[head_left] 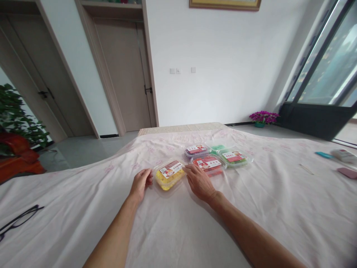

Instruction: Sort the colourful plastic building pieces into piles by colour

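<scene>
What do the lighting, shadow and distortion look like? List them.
Head view: bright patches in the glass door at right; head view: wide-angle distortion, the far-left door leaning; head view: soft shadow beside the right forearm.

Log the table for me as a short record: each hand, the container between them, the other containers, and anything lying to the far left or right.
left hand: curled at the yellow container's left edge; grip unclear
right hand: fingertips at its right edge
yellow container: labelled on top, between the hands
other containers: red one, green one and dark purple one, grouped to the right and beyond
far left: glasses
far right: turquoise item
</scene>
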Action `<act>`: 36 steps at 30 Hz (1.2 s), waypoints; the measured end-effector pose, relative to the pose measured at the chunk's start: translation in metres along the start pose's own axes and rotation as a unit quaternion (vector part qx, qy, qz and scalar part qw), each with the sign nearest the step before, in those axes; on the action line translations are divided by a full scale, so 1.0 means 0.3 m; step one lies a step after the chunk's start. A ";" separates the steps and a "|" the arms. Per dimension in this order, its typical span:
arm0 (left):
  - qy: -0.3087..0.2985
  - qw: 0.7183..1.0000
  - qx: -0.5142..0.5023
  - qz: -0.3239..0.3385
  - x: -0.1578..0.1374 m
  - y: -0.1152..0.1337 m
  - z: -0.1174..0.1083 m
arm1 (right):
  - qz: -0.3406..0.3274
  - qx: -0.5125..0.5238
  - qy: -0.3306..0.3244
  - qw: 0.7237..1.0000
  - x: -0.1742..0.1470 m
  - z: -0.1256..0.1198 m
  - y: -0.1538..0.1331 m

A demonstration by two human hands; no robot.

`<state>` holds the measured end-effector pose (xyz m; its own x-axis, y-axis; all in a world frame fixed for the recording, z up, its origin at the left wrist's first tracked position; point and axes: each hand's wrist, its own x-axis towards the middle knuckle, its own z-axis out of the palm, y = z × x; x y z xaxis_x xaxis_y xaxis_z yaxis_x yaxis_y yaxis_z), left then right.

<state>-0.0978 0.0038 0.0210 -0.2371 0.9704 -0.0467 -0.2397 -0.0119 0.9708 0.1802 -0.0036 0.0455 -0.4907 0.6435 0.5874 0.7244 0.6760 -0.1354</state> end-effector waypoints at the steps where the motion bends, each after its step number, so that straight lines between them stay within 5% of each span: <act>1: -0.002 1.000 0.005 0.007 -0.001 -0.002 0.000 | 0.004 0.000 0.002 1.000 0.003 0.001 0.003; 9: -0.077 0.994 0.046 0.056 -0.039 0.005 0.036 | 0.021 0.054 -0.034 0.998 0.028 -0.058 -0.183; 14: -0.115 0.992 -0.014 0.053 -0.087 0.008 0.104 | 0.051 0.007 -0.055 0.997 0.038 -0.065 -0.272; 24: -0.122 0.989 -0.014 0.076 -0.145 -0.038 0.199 | 0.050 -0.059 -0.087 0.993 0.041 -0.084 -0.252; 29: -0.191 0.979 -0.045 0.056 -0.146 -0.045 0.194 | 0.030 -0.046 -0.108 0.993 0.049 -0.104 -0.246; 36: -0.229 0.964 0.024 0.132 -0.145 -0.052 0.196 | 0.016 -0.043 -0.122 0.992 0.061 -0.145 -0.220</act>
<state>-0.0284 -0.0240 0.0218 0.1585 0.9404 0.3009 -0.1815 -0.2718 0.9451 0.1444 -0.0521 0.0997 -0.5616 0.7386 0.3729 0.7750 0.6274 -0.0756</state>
